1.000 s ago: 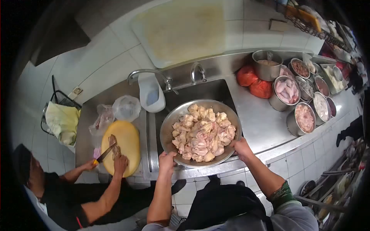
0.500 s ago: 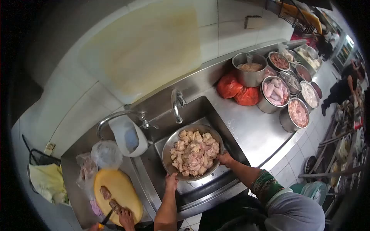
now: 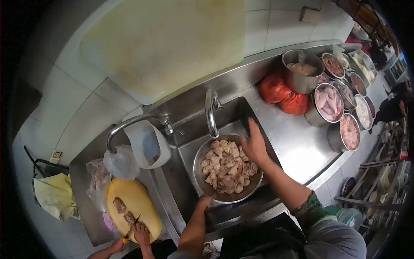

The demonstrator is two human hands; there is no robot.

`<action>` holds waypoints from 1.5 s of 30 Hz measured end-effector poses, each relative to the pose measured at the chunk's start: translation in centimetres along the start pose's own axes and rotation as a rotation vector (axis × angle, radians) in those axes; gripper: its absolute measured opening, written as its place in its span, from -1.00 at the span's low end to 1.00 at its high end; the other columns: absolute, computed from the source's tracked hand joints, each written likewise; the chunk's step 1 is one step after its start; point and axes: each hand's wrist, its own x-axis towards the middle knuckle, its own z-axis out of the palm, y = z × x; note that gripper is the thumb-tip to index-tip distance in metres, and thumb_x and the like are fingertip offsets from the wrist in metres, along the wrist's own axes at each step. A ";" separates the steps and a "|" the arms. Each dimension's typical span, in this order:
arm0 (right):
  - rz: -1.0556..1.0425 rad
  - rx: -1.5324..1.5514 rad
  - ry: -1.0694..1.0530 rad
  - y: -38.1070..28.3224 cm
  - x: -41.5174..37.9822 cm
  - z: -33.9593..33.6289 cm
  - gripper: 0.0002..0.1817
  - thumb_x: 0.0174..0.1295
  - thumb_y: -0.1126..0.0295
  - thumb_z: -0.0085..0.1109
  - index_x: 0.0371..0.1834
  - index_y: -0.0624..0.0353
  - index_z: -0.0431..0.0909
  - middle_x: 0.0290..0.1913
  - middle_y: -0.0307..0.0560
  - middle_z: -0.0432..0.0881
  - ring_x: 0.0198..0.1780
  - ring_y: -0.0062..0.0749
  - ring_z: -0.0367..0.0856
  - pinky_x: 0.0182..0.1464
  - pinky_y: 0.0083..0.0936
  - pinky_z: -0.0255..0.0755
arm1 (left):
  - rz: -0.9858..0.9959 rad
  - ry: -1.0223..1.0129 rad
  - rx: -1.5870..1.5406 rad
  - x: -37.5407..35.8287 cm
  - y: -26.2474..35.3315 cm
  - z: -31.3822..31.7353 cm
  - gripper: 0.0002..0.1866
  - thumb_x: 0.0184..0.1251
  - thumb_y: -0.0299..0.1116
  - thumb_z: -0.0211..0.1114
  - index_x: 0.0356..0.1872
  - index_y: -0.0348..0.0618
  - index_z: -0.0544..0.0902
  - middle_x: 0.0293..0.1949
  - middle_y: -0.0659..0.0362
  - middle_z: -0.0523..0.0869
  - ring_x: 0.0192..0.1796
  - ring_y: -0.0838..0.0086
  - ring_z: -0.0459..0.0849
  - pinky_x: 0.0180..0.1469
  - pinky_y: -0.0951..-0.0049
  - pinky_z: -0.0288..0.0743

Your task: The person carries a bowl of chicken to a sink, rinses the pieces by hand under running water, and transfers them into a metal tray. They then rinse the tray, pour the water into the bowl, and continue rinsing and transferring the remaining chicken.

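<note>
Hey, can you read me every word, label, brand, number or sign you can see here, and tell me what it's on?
None that I can read.
Steel bowl, white plastic container, red bags: no lettering I can make out.
Small wall fitting at left: too small to tell.
Shelves at far right: too blurred to tell.

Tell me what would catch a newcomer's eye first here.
The wide metal bowl of raw meat pieces in the sink likely comes first. Bright red bags on the counter to its right stand out next, beside metal pots. Lower left, another person holds a knife over the yellow board.
</note>
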 end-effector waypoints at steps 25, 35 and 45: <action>1.276 1.387 -0.492 -7.9 1.1 5.4 -0.63 0.39 -0.01 -0.02 -0.04 0.05 0.49 -0.11 -0.10 0.54 -0.11 -0.28 0.49 -0.02 -0.25 0.43 | 0.317 0.147 -1.056 -17.7 33.3 -5.0 -0.47 0.44 -0.04 0.08 0.18 -0.32 0.47 0.08 -0.10 0.58 0.08 0.17 0.55 0.14 0.18 0.42; -0.278 -0.284 -0.655 -7.5 14.8 5.3 -0.68 0.19 0.22 0.22 -0.06 0.15 0.58 -0.06 0.11 0.63 -0.04 0.11 0.63 -0.10 -0.06 0.54 | 0.129 0.275 -1.377 -17.2 32.6 -4.4 -0.88 0.47 -0.41 -0.03 -0.21 -0.19 0.46 -0.39 0.17 0.46 -0.36 0.41 0.46 -0.27 0.29 0.49; -0.385 -0.116 -0.770 -3.8 17.7 7.0 -0.69 0.30 0.10 0.13 -0.21 0.14 0.61 -0.25 0.17 0.67 -0.10 0.14 0.63 -0.06 -0.02 0.49 | 0.077 0.327 -1.511 -13.7 32.4 -3.6 -0.88 0.31 -0.58 -0.03 -0.30 -0.20 0.49 -0.41 0.15 0.47 -0.43 0.44 0.43 -0.45 0.46 0.36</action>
